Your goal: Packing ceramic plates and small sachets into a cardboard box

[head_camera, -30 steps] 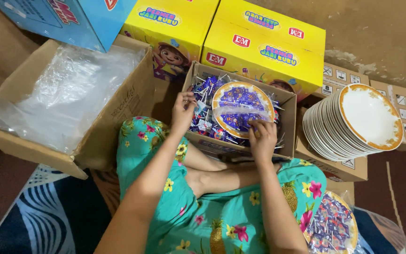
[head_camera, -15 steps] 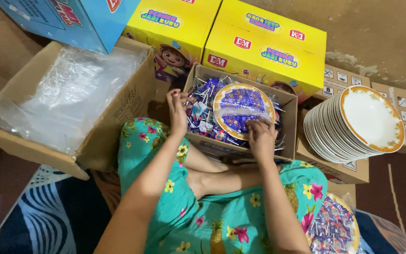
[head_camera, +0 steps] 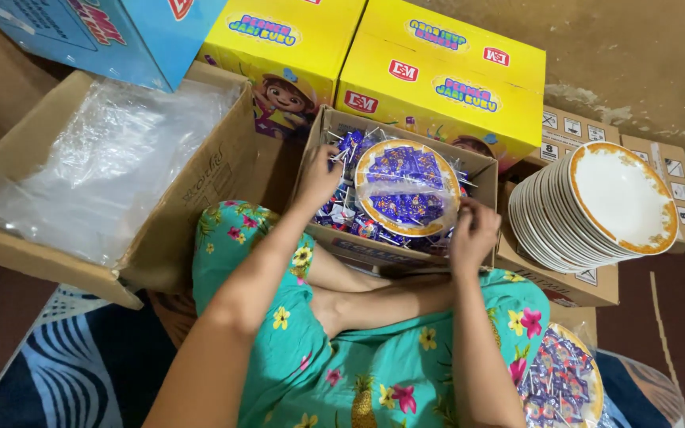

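A: What was the biggest thing near her?
B: The open cardboard box lined with clear plastic bags (head_camera: 112, 170), well to her left. Behind sat yellow cartons (head_camera: 438, 75), and to her right a tilted stack of white plates with orange rims (head_camera: 596, 210) rested on a flat carton. That stack leaned, so I judged a knock from her elbow could have sent it sliding.

A: And the box in front of her?
B: A small cardboard box (head_camera: 394, 254) full of blue-wrapped candies, just beyond her knees. A plate of candies in a clear bag (head_camera: 407, 186) lay on top of the loose sweets.

A: Her hands?
B: The left hand (head_camera: 319, 178) was curled over the box's left edge among the wrappers; I could not tell whether it gripped anything. The right hand (head_camera: 473, 234) pinched the bag's edge at the plate's lower right, fingers mostly closed.

A: The risk there?
B: Held only by thin plastic on an uneven bed, the plate might have tipped and spilled candies, or the bag might have torn. Another filled plate (head_camera: 564, 380) lay by her right knee.
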